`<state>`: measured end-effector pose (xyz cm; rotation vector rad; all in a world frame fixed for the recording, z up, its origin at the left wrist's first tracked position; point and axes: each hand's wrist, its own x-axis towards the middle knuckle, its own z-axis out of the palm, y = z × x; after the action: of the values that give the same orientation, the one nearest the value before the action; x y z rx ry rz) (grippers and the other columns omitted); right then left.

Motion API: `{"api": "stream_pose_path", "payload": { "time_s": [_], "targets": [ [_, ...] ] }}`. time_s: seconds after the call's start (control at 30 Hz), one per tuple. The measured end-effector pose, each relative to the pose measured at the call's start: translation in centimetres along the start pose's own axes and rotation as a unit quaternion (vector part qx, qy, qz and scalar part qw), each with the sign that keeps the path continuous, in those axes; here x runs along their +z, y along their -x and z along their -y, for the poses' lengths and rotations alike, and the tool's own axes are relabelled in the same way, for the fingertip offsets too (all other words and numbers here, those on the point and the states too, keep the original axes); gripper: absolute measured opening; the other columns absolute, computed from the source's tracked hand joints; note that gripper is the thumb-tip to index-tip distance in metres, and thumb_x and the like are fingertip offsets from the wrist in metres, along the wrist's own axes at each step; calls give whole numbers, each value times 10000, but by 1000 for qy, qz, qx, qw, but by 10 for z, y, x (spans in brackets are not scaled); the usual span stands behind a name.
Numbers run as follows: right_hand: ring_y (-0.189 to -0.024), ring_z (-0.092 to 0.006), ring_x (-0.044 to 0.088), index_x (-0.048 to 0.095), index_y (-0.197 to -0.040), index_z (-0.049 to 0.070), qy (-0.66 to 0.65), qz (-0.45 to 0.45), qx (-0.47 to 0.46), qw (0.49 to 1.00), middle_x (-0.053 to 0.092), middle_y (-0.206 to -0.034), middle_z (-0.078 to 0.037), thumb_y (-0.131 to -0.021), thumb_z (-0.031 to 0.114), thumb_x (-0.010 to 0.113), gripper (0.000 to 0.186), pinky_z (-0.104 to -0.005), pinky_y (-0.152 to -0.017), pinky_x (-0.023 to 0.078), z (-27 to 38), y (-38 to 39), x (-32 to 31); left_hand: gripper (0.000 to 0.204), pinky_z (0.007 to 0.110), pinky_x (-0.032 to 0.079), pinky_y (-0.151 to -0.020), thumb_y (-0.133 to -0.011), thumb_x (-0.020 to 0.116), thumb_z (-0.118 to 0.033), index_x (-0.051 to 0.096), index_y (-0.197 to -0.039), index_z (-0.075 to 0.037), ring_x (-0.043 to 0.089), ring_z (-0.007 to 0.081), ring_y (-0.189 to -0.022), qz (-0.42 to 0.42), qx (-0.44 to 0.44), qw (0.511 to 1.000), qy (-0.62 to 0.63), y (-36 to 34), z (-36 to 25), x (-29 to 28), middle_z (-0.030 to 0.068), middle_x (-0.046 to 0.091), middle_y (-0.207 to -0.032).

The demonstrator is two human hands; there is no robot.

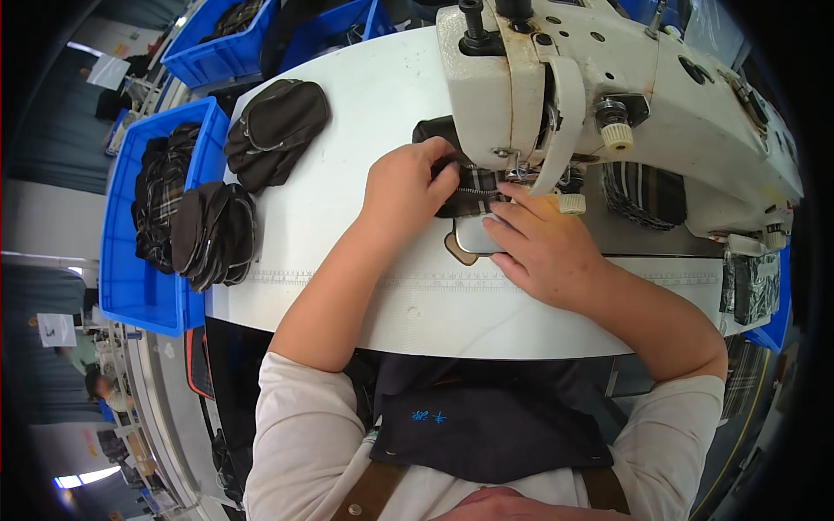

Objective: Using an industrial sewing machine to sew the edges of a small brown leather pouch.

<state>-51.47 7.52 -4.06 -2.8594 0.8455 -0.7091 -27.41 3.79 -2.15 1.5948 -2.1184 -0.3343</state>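
Observation:
A dark brown plaid fabric piece with a zipper (476, 181) lies under the needle area of a white sewing machine (491, 95). My left hand (404, 187) grips its left side, thumb and index finger closed on the cloth. My right hand (552, 247) rests to the right of the zipper, its fingers stretched out, the upper fingertips on the cloth by the presser foot (519, 171). The lower fingers lie over a shiny metal plate (478, 236). Part of the fabric is hidden behind the machine head and my fingers.
Dark brown sewn pouches (278, 130) lie on the white table (391, 95) at the far left. Another stack of pouches (213, 234) leans on a blue bin (117, 252) holding plaid pieces. Stacked plaid panels (645, 193) sit beneath the machine arm. A printed ruler (434, 280) runs along the table.

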Motion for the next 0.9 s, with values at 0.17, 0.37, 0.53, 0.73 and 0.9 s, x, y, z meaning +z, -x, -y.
{"api": "stream_pose_path", "payload": {
  "time_s": [0.17, 0.37, 0.53, 0.73, 0.9],
  "targets": [
    [-1288, -290, 598, 674, -1091, 66, -49, 1, -41, 998, 634, -1148, -99, -810, 264, 823, 374, -413, -854, 584, -4, -3, 0, 196, 298, 510, -631, -955, 664, -80, 630, -1144, -39, 606, 139, -639, 167, -182, 905, 347, 2, 4, -6, 20, 674, -802],
    [-1259, -290, 625, 673, -1100, 65, -46, 33, -19, 998, 638, -1149, -95, -812, 252, 820, 373, -372, -819, 599, 1, -7, -3, 225, 244, 463, -644, -971, 657, -59, 594, -1187, -44, 564, 58, -726, 46, -159, 868, 468, -21, 24, -6, -12, 627, -829],
    [-1251, -284, 632, 675, -1118, 67, -36, 14, -24, 999, 640, -1168, -88, -811, 248, 822, 385, -367, -816, 600, 0, -6, 1, 195, 261, 496, -684, -944, 713, -107, 639, -1117, -59, 608, 139, -737, -27, -108, 955, 276, -15, 23, 4, 22, 660, -872],
    [-1270, -271, 622, 679, -1126, 70, -57, 11, 11, 998, 640, -1169, -81, -801, 246, 825, 398, -366, -831, 597, 3, -2, 1, 225, 380, 535, -715, -872, 794, -235, 666, -1010, -112, 644, 242, -834, -147, 291, 943, 67, 33, -20, -8, 32, 667, -919],
    [-1302, -268, 585, 680, -1125, 70, -60, 22, -2, 998, 638, -1157, -69, -789, 254, 827, 411, -383, -887, 584, 0, -1, 1, 142, 473, 468, -912, -891, 747, -211, 641, -916, -120, 624, 247, -978, -49, 219, 969, -102, 16, -18, 6, 29, 623, -869]
  ]
}}
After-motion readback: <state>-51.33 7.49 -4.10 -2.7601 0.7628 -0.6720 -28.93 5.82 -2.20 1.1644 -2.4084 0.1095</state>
